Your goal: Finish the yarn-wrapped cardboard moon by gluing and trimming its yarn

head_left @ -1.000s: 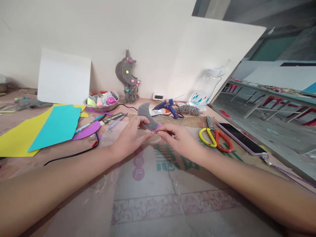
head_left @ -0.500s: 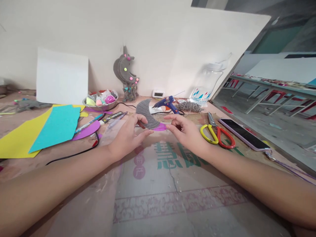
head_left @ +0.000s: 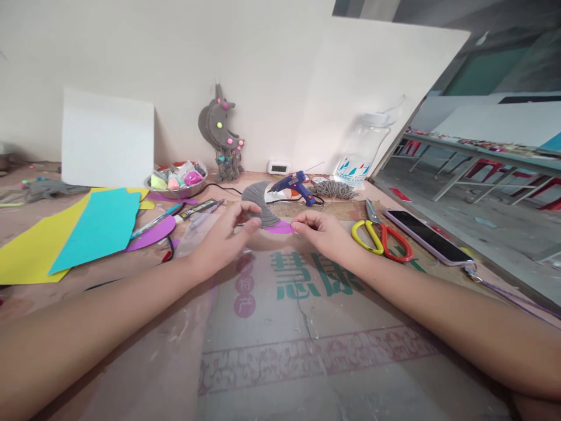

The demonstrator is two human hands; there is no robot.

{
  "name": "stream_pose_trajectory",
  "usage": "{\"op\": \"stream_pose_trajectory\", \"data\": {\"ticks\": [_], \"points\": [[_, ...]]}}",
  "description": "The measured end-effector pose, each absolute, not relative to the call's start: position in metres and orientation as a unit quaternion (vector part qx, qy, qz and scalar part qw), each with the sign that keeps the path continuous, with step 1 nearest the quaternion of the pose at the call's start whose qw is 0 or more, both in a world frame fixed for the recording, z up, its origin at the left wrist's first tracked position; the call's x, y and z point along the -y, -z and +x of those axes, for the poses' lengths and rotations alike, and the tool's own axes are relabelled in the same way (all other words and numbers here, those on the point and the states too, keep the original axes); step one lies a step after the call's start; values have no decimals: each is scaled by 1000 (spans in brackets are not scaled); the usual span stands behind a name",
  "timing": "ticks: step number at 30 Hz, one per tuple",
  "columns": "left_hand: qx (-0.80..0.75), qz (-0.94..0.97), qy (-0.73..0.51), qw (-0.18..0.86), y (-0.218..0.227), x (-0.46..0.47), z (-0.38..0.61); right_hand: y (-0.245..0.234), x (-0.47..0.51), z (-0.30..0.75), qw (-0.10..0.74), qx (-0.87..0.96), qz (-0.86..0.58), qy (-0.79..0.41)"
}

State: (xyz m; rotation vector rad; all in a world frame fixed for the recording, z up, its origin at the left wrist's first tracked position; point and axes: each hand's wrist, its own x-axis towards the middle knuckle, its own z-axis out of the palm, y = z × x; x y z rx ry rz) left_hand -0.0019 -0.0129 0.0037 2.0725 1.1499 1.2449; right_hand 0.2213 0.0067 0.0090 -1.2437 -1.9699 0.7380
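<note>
A crescent-shaped piece (head_left: 261, 206), mostly wound in grey yarn with a bare purple tip at its right end, lies low over the cardboard sheet (head_left: 307, 345). My left hand (head_left: 225, 237) pinches the grey middle of the crescent between thumb and fingers. My right hand (head_left: 322, 234) has its fingers curled and pinched at the purple tip. A blue glue gun (head_left: 295, 186) and a heap of grey yarn (head_left: 335, 189) sit just behind the crescent.
Yellow-and-red scissors (head_left: 381, 237) and a phone (head_left: 427, 235) lie to the right. Teal foam (head_left: 103, 225) on yellow foam (head_left: 26, 251), a purple cut-out (head_left: 153, 232), pens and a black cable are on the left. A bowl (head_left: 177, 180), a finished moon decoration (head_left: 219, 131) and a plastic jar (head_left: 362, 155) stand by the wall.
The crescent has been lowered and tilted flatter toward the table. My right hand opened briefly, then closed again on the purple tip.
</note>
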Motion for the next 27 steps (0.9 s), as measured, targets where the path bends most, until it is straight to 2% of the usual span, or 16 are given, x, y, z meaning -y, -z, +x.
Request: {"op": "stream_pose_trajectory", "data": {"ticks": [5,27], "points": [[-440,707,-486,263,-2,5,-2,-11,-3,218,316,769,-479,-281],[-437,717,-433,329,3,3,-1,-7,-8,219,355,762,-485,-241]]}}
